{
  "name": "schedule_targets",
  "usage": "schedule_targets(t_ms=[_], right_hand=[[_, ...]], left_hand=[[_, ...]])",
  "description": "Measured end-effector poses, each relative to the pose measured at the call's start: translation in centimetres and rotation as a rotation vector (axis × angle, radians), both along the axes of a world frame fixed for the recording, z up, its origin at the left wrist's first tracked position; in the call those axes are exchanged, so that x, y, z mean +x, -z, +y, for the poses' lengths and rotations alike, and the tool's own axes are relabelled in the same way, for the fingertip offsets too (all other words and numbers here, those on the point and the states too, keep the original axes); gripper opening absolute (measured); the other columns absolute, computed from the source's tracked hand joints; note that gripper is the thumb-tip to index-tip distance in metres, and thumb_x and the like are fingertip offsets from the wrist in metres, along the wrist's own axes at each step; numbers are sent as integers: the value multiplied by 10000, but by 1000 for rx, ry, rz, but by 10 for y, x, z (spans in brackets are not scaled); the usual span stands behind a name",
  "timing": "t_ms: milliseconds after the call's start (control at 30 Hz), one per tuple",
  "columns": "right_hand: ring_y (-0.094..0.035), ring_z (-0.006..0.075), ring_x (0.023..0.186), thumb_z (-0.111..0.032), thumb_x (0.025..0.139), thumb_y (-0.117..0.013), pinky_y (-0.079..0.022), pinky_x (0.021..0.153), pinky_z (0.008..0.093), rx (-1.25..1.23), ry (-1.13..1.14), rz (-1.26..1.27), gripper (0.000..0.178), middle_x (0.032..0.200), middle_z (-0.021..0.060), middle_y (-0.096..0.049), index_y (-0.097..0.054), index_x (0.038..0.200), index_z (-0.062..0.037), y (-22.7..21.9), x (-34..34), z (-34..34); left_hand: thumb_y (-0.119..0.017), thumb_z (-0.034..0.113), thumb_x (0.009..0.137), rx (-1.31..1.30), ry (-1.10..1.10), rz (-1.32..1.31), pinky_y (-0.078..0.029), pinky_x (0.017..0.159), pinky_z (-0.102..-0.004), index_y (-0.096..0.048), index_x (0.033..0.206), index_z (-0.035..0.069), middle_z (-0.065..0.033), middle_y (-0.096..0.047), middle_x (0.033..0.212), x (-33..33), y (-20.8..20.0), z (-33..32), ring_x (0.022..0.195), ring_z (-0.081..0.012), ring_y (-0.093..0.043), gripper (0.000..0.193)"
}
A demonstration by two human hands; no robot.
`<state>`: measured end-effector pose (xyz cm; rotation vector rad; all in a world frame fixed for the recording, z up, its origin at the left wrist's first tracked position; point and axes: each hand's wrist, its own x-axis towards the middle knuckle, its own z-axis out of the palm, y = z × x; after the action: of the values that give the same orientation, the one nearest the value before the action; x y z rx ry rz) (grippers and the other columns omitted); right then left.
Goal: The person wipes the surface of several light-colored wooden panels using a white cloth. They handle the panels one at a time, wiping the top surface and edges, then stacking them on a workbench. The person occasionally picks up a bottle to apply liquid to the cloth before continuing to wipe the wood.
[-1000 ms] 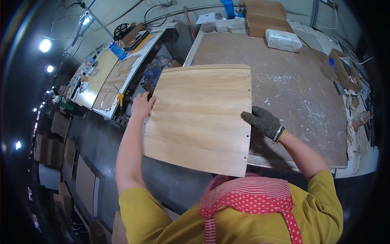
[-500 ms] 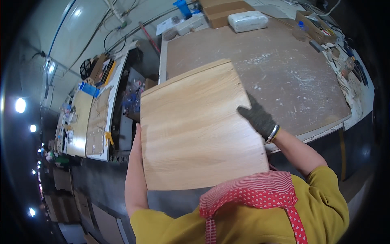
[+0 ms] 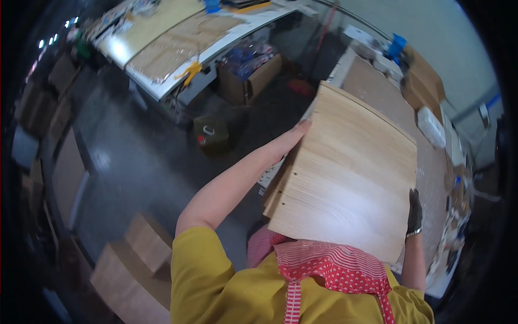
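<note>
A pale wood-grain panel (image 3: 350,173) lies tilted in front of me, with a few small dark holes along its left edge. More wooden edges (image 3: 274,193) show beneath that side; whether they are joined to the panel I cannot tell. My left hand (image 3: 303,129), bare, grips the upper left edge, its fingers partly hidden. On the right edge rests my right hand (image 3: 414,213) in a dark glove, holding the panel from the side; most of its fingers are out of sight.
A brown-topped worktable (image 3: 372,83) runs behind the panel, bearing a white wrapped package (image 3: 430,127) and a cardboard box (image 3: 423,86). Leftward stand another bench (image 3: 183,46), a carton of plastic wrap (image 3: 248,81), a dark jerrycan (image 3: 211,135) and wooden boxes (image 3: 129,270).
My view has swung left, bringing more floor and the left bench into sight. The panel has turned clockwise in the picture, still between both hands. My left hand now shows at its edge.
</note>
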<state>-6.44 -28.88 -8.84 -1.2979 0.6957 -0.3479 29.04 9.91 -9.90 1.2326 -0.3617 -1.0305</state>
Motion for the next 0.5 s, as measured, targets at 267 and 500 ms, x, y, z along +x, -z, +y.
schedule_targets(t_ms=[267, 500], right_hand=[[-314, 172, 1379, -358, 1011, -402, -227, 1149, 325, -159, 97, 240, 573, 1502, 89, -344, -307, 1458, -13, -7, -5, 10], [-335, 178, 1366, -397, 1000, -411, -257, 1135, 335, -74, 71, 229, 604, 1496, 105, -351, -308, 1460, -18, 6, 1, 33]], left_hand=[[-307, 655, 943, -109, -69, 147, -220, 1136, -395, -274, 1485, 57, -180, -287, 1515, -33, 54, 31, 1388, -276, -295, 807], [-240, 766, 873, 277, 15, 171, -236, 1113, -420, -287, 1494, 134, -174, -308, 1505, -40, 1, 31, 1368, -283, -330, 887]])
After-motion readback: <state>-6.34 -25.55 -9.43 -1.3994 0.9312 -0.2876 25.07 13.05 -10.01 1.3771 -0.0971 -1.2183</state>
